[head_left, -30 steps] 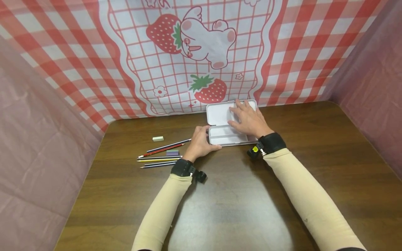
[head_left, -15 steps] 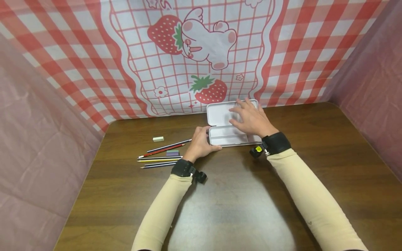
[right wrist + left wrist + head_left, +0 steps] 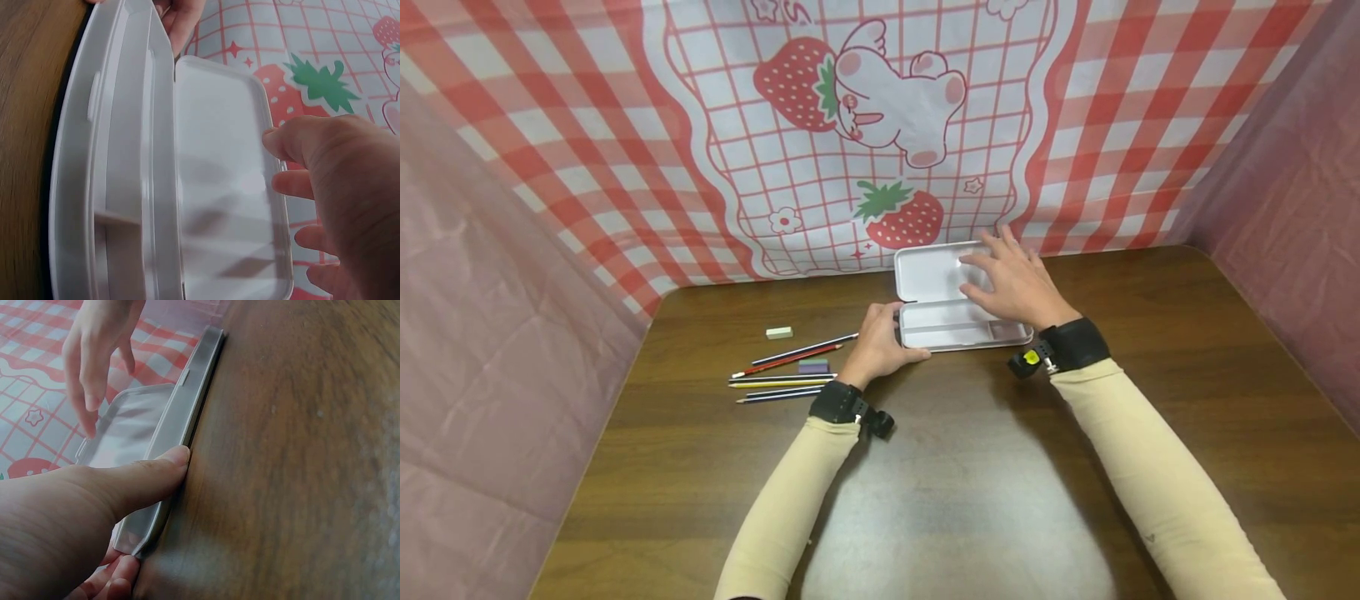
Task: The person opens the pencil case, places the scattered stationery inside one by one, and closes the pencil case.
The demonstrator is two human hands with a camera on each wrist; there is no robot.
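A white pencil case [image 3: 943,336] lies open near the back of the table, its lid [image 3: 928,273] folded back towards the cloth. Inside, a thin divider [image 3: 119,217] splits off a small compartment, and no items show in the tray. My left hand [image 3: 878,343] grips the case's left end, with the thumb [image 3: 156,472] along the front wall and the fingers around the end. Over the right part of the lid is my right hand [image 3: 1018,285], fingers spread and holding nothing. Its fingertips are right at the lid's outer edge in the right wrist view.
Left of the case lie several pencils, including a red pencil [image 3: 786,362] and a yellow-striped pencil [image 3: 775,384]. A white eraser [image 3: 779,332] and a purple-and-green block [image 3: 813,366] lie among them. A checked cloth [image 3: 880,167] hangs behind the table [image 3: 955,483].
My right hand has slid to the right along the lid, uncovering more of the tray and its small compartment. The left hand stays at the case's left end.
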